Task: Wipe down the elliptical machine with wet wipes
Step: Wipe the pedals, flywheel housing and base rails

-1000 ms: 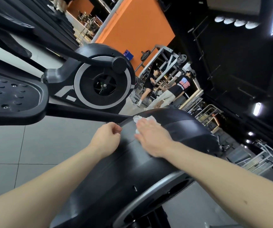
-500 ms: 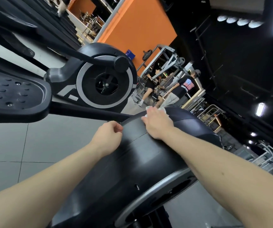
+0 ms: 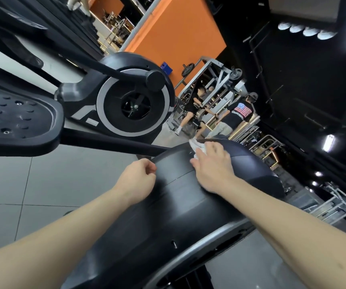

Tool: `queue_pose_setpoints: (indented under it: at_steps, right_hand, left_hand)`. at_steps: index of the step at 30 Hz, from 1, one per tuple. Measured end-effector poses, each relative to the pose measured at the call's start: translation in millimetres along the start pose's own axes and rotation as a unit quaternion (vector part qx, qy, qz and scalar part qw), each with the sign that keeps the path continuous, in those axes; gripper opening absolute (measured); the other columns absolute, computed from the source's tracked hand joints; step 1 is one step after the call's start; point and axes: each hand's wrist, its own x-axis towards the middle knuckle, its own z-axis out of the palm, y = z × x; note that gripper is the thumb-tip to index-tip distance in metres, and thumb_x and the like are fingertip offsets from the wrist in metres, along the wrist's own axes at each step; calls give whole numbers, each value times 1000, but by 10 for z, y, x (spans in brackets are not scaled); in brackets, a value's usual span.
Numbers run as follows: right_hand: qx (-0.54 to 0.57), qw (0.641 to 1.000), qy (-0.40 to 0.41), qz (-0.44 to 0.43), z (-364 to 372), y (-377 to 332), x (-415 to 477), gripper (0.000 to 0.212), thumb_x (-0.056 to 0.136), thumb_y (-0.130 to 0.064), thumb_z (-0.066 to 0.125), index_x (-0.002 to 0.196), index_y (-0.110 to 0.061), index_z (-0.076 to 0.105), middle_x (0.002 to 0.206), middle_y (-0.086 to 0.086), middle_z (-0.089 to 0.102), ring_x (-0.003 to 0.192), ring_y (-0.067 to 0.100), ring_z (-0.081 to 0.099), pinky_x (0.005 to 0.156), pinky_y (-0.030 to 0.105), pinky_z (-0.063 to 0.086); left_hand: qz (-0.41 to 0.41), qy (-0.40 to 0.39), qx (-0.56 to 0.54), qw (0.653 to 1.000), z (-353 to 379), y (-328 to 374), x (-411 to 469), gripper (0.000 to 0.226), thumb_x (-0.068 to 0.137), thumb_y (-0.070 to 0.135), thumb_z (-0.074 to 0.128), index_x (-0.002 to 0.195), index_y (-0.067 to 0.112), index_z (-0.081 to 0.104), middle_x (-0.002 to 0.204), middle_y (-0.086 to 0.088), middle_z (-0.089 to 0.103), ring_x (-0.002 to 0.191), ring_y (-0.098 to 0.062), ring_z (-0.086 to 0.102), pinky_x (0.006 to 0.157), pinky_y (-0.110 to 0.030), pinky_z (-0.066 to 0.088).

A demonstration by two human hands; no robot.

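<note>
The elliptical's black rounded flywheel housing [image 3: 180,209] fills the lower middle of the head view. My right hand [image 3: 213,166] lies flat on its top and presses a crumpled white wet wipe [image 3: 196,147] against the plastic; the wipe shows past my fingertips. My left hand [image 3: 137,180] is curled into a loose fist against the housing's left edge, and I see nothing in it.
A black foot pedal [image 3: 17,119] and its arm [image 3: 109,145] cross at left. A second elliptical's flywheel [image 3: 135,105] stands behind. Two people [image 3: 237,115] are by the weight racks at the back. Grey floor tiles [image 3: 42,180] lie left, a metal frame [image 3: 334,207] right.
My right hand has slid the wipe forward over the top of the housing, away from me. My left hand has stayed in place at the housing's edge.
</note>
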Motion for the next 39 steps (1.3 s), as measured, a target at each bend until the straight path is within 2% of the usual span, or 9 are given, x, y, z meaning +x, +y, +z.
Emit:
queue_pose_setpoints:
  at_steps: [4, 8, 16, 22, 26, 29, 31, 35, 39]
  right_hand:
    - [44, 995, 14, -87, 65, 7, -239, 50, 106, -43, 40, 146, -14, 43, 150, 0, 42, 147, 24, 22, 117, 42, 27]
    - [29, 995, -3, -90, 138, 33, 123, 61, 108, -43, 33, 156, -5, 33, 166, 7, 27, 155, 26, 11, 127, 43, 14]
    - [62, 989, -16, -133, 177, 146, 4, 73, 100, -49, 14, 160, -8, 26, 167, 4, 24, 157, 20, 9, 127, 42, 12]
    - [69, 992, -13, -105, 141, -139, 375, 69, 102, -47, 11, 144, -5, 46, 148, 13, 46, 142, 28, 33, 121, 41, 24]
    - [68, 975, -10, -209, 96, -148, -253, 70, 96, -49, 12, 146, -12, 45, 143, 5, 48, 138, 26, 38, 121, 42, 28]
    - [71, 990, -4, -124, -31, 49, -15, 43, 104, -42, 30, 137, -24, 51, 130, 8, 55, 123, 32, 54, 102, 47, 47]
    - [39, 998, -15, -50, -87, 180, 301, 39, 107, -37, 29, 133, -22, 54, 125, 14, 55, 115, 37, 51, 94, 47, 43]
    - [31, 994, -22, -105, 83, -318, 98, 72, 94, -52, 6, 140, -18, 51, 139, 12, 50, 124, 35, 38, 105, 45, 37]
    - [17, 978, -3, -208, 2, -439, -161, 50, 106, -38, 33, 148, -15, 48, 149, 11, 45, 140, 33, 36, 119, 46, 32]
  left_hand:
    - [1, -2, -15, 1000, 79, -23, 61, 24, 92, 8, 49, 107, 21, 63, 106, 7, 67, 99, -16, 63, 87, -28, 50]
    - [-1, 1, -23, 1000, 150, -39, 111, 24, 92, 8, 49, 105, 23, 62, 108, 6, 67, 102, -16, 63, 91, -27, 49]
    - [7, 16, -34, 999, 98, 23, 141, 25, 94, 7, 49, 109, 20, 63, 103, 8, 67, 95, -12, 63, 80, -21, 44]
    - [-4, 24, -38, 999, 45, -11, 176, 29, 91, 7, 47, 109, 22, 64, 105, 9, 67, 95, -13, 63, 77, -25, 47]
    - [-6, 19, -34, 999, 54, -38, 184, 26, 93, 6, 49, 109, 21, 64, 103, 10, 67, 92, -11, 62, 74, -23, 44]
    - [-7, 20, -39, 999, 27, -31, 181, 27, 92, 6, 49, 109, 22, 64, 104, 10, 67, 98, -13, 63, 79, -24, 46]
    - [-11, 17, -36, 999, 1, -34, 170, 29, 92, 7, 48, 110, 22, 65, 105, 10, 68, 100, -15, 63, 83, -28, 49]
    - [-13, 28, -41, 999, -76, -18, 171, 30, 91, 7, 48, 111, 21, 66, 105, 10, 69, 93, -12, 64, 77, -27, 49]
    - [-16, 43, -39, 998, -109, -5, 160, 27, 92, 6, 50, 109, 21, 66, 104, 8, 69, 93, -10, 63, 75, -26, 47]
